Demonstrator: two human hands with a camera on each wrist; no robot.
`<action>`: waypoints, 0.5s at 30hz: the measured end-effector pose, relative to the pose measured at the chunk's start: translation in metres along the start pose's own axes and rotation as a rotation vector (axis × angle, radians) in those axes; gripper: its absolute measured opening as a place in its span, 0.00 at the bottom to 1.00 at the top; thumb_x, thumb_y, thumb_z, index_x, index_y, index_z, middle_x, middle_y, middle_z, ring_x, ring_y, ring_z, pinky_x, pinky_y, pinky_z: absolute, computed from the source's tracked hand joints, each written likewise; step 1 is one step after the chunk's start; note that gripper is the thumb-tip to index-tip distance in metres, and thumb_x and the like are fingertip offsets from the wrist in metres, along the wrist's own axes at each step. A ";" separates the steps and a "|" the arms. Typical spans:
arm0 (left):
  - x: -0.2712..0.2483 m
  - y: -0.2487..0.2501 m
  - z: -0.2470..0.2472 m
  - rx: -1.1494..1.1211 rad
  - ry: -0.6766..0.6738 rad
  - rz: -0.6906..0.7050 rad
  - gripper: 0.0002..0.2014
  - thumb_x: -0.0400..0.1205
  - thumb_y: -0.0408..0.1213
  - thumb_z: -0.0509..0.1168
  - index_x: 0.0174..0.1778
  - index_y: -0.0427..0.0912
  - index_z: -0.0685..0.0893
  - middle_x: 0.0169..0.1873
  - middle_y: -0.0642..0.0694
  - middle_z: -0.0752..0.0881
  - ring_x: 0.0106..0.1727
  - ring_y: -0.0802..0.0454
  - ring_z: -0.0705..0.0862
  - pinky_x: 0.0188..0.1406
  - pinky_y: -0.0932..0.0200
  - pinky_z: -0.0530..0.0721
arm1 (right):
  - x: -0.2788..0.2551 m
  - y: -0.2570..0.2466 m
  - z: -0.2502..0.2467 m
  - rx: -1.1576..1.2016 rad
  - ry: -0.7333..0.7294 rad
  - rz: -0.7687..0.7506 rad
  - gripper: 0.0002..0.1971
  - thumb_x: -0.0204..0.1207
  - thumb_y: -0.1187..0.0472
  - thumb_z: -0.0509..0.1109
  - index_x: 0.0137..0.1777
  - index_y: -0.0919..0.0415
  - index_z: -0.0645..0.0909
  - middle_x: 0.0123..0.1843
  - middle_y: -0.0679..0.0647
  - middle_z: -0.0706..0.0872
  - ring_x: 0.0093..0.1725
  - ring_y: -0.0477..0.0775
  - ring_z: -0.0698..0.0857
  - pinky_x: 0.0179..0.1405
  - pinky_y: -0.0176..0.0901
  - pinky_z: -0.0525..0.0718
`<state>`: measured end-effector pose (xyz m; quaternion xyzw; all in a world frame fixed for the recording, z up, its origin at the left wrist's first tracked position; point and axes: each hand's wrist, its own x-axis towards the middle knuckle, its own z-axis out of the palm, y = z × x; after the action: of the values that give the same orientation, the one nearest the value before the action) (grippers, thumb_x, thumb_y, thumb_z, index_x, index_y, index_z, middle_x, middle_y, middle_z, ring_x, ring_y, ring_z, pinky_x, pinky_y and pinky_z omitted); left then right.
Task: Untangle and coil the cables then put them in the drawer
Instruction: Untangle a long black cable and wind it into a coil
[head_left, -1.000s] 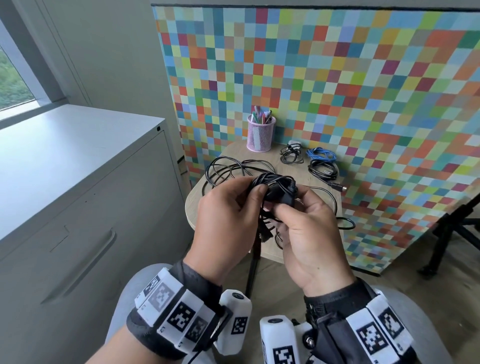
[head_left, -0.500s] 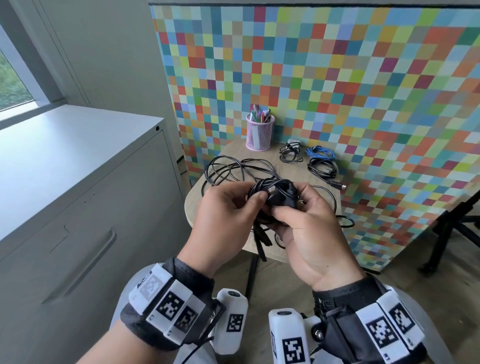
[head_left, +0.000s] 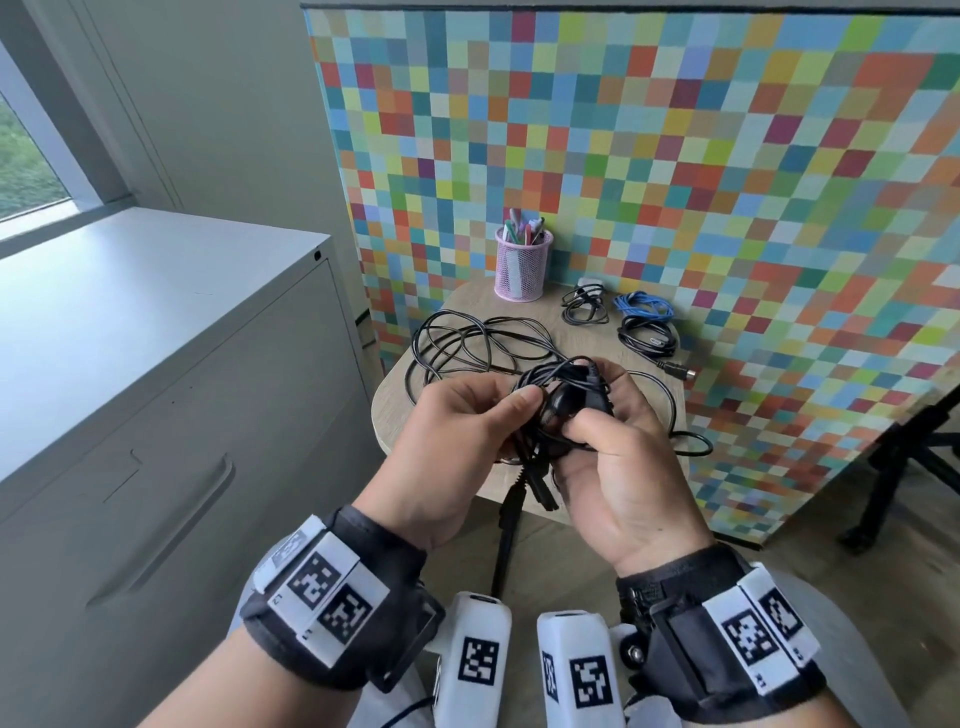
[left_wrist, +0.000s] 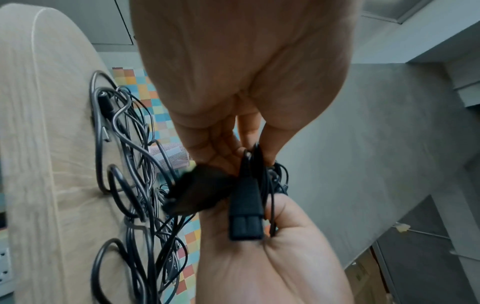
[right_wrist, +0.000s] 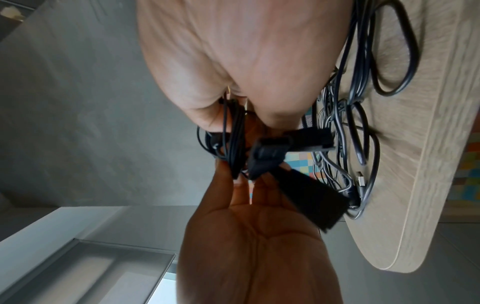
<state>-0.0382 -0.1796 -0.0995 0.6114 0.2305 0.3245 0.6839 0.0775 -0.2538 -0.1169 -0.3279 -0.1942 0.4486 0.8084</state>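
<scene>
Head view: bright, even daylight from window (head_left: 31, 156) at 10 o'clock; soft shadows, no glare; wide-angle bend twd edges. Both wrist views dimmer, w/ strong fisheye stretch. Left wrist: black connector (left_wrist: 245, 207) motion-blurred. Right wrist: palms close to lens, soft; background out of focus.

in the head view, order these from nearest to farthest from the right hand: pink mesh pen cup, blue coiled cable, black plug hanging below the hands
From the right hand:
1. Black plug, hanging just left of it, below the held cable bundle.
2. Blue coiled cable, at the table's far right, by the patchwork wall.
3. Pink mesh pen cup, at the far edge, left of the blue cable.
</scene>
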 end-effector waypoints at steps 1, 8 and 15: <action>0.001 0.000 0.000 0.001 0.007 0.009 0.15 0.88 0.30 0.67 0.34 0.43 0.90 0.36 0.38 0.87 0.42 0.43 0.81 0.47 0.46 0.80 | 0.001 0.000 -0.001 0.007 -0.012 0.005 0.27 0.71 0.83 0.63 0.66 0.58 0.77 0.50 0.64 0.85 0.50 0.65 0.83 0.63 0.74 0.77; 0.001 -0.003 0.002 -0.019 0.072 0.075 0.10 0.85 0.34 0.70 0.38 0.46 0.90 0.38 0.38 0.86 0.43 0.42 0.82 0.53 0.39 0.82 | 0.003 0.001 -0.001 0.003 -0.103 -0.033 0.29 0.73 0.82 0.64 0.69 0.56 0.78 0.46 0.60 0.84 0.46 0.59 0.83 0.61 0.66 0.78; -0.001 0.000 0.004 -0.198 0.079 0.144 0.06 0.83 0.32 0.70 0.41 0.39 0.88 0.39 0.39 0.87 0.42 0.47 0.84 0.47 0.56 0.85 | 0.004 -0.003 0.010 -0.108 -0.087 -0.185 0.21 0.74 0.82 0.68 0.59 0.59 0.75 0.47 0.59 0.87 0.45 0.54 0.87 0.52 0.50 0.86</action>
<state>-0.0358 -0.1830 -0.0989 0.5427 0.1794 0.4179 0.7062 0.0753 -0.2474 -0.1078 -0.3317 -0.2824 0.3749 0.8183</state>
